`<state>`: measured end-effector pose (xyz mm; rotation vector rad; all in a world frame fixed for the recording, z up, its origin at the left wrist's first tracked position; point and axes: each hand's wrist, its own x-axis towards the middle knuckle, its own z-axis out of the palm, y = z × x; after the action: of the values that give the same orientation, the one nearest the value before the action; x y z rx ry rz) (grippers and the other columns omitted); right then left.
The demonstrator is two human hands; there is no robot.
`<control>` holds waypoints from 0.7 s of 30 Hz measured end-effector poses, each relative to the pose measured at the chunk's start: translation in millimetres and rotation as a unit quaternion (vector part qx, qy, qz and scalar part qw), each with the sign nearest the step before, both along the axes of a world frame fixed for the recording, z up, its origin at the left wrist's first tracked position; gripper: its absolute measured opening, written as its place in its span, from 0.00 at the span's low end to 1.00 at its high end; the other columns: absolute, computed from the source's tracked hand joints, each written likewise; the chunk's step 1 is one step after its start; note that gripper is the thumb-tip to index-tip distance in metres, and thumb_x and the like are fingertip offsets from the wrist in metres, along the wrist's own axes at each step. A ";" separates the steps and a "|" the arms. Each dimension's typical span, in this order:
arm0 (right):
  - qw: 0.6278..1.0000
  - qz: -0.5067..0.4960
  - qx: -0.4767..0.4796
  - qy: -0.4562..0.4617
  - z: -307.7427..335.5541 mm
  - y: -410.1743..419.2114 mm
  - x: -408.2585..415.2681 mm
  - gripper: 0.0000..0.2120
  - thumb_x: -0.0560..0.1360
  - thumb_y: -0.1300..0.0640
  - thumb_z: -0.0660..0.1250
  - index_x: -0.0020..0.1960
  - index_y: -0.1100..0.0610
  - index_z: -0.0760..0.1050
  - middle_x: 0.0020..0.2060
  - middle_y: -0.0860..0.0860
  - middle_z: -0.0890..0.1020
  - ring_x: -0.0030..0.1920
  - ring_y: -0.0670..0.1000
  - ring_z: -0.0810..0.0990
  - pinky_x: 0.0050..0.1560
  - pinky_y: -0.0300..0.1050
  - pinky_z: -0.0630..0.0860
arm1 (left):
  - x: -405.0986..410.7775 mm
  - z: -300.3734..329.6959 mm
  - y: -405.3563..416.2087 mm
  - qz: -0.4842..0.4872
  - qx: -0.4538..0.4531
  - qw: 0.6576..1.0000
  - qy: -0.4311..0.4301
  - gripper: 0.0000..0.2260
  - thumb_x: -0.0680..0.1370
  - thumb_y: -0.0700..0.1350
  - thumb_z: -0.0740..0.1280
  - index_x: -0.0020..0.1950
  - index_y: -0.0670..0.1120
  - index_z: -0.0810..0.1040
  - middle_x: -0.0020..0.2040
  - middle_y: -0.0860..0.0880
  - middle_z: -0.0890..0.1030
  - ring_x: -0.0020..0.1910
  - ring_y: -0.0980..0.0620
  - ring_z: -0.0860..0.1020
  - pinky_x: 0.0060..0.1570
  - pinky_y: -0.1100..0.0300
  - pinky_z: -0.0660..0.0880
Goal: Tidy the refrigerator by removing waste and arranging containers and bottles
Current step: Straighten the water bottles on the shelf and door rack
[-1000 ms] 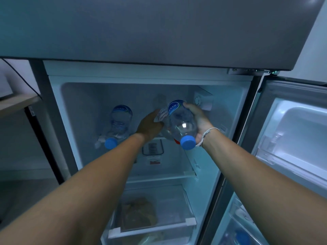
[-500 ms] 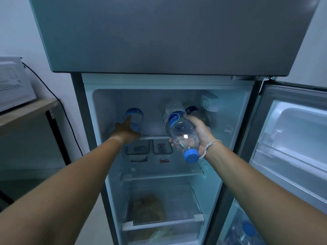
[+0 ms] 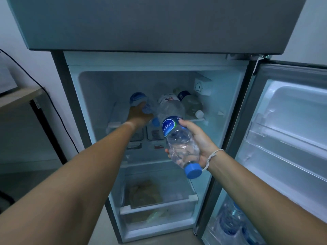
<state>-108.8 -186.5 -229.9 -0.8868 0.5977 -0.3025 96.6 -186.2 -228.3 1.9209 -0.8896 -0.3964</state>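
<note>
Refrigerator compartment stands open below a closed grey freezer door, its own door swung out to the right. The right hand grasps a clear water bottle with a blue "CRYSTAL" label, fingers and thumb curled round its body. That bottle is held in the air in front of the shelves, tilted so its blue cap points down and toward the camera, near the string bracelet on the wrist. The left hand reaches deep onto the upper shelf and rests against a second water bottle lying on its side at the left of that shelf; whether the fingers close round it or only press on it cannot be told. Beside it, in the middle of the shelf, lies a crumpled clear bottle, and at the right another bottle on its side with a white cap facing forward. Below, the crisper drawer holds a pale bag of something blurred. In the lowest door rack, several blue-labelled bottles stand upright. The upper door racks show only bare plastic. To the left of the refrigerator, a wooden table edge and a black cable run along the wall.
</note>
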 end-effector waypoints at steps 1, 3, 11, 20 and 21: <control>1.000 -0.005 0.002 -0.001 -0.5 0.0 -2.6 0.19 0.71 0.43 0.64 0.44 0.60 0.75 0.32 0.55 0.78 0.31 0.54 0.77 0.32 0.40 0.76 | -1.4 -0.1 -1.6 0.000 -0.004 1.000 -0.001 0.30 0.74 0.43 0.68 0.75 0.47 0.62 0.74 0.45 0.66 0.70 0.47 0.70 0.58 0.64 0.68; 1.000 -0.013 0.003 -0.006 -2.5 0.1 -9.5 0.19 0.72 0.44 0.64 0.45 0.61 0.75 0.31 0.55 0.79 0.29 0.54 0.78 0.31 0.40 0.77 | -4.5 -2.7 -5.2 -0.004 -0.013 1.000 0.019 0.32 0.72 0.47 0.70 0.74 0.49 0.62 0.74 0.45 0.65 0.69 0.46 0.70 0.63 0.60 0.69; 1.000 -0.002 -0.010 -0.004 -22.4 1.4 -33.9 0.19 0.72 0.45 0.64 0.48 0.62 0.76 0.35 0.56 0.80 0.31 0.55 0.79 0.34 0.42 0.78 | -18.5 -7.9 -19.9 -0.008 -0.049 0.995 0.086 0.36 0.65 0.49 0.72 0.71 0.52 0.62 0.70 0.43 0.68 0.64 0.43 0.75 0.60 0.47 0.77; 0.999 -0.022 0.010 0.021 -29.4 10.4 -61.7 0.20 0.71 0.44 0.65 0.48 0.61 0.76 0.34 0.56 0.81 0.31 0.56 0.80 0.32 0.41 0.80 | -7.2 -15.3 -20.2 -0.062 -0.048 0.994 0.075 0.32 0.74 0.42 0.67 0.75 0.54 0.58 0.74 0.48 0.63 0.67 0.46 0.71 0.63 0.52 0.72; 0.999 -0.026 0.014 0.025 -29.3 11.3 -63.9 0.20 0.70 0.44 0.66 0.48 0.61 0.76 0.34 0.56 0.81 0.31 0.56 0.80 0.32 0.41 0.80 | -6.4 -15.1 -20.8 -0.063 -0.048 0.994 0.073 0.32 0.75 0.42 0.67 0.76 0.53 0.58 0.74 0.49 0.63 0.69 0.45 0.70 0.66 0.51 0.72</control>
<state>-172.7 -175.2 -259.2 -0.8550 0.6699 -0.3191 90.3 -207.0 -243.4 1.7290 -0.9184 -0.5523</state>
